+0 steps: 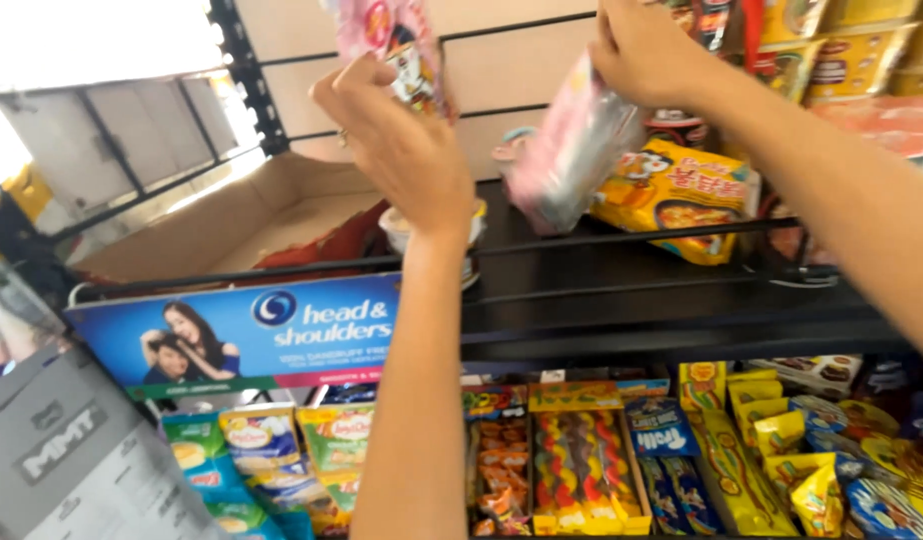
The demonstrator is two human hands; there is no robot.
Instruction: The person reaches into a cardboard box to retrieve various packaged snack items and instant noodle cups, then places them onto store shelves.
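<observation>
My left hand (401, 150) is raised above a black wire shelf (621, 290) and grips a pink snack packet (396, 40) by its lower part. My right hand (646, 50) reaches up at the top centre and pinches the top of another pink and silver packet (571, 150), which hangs down and is blurred. Just right of that hanging packet a yellow noodle packet (671, 195) lies on the shelf. A small white cup (396, 228) stands on the shelf, partly hidden behind my left wrist.
An open cardboard box (251, 215) sits at the shelf's left end above a blue printed sign (241, 340). Yellow packets (851, 60) are stacked at the top right. Below, several rows of sweets and chip bags (581, 460) fill the lower rack.
</observation>
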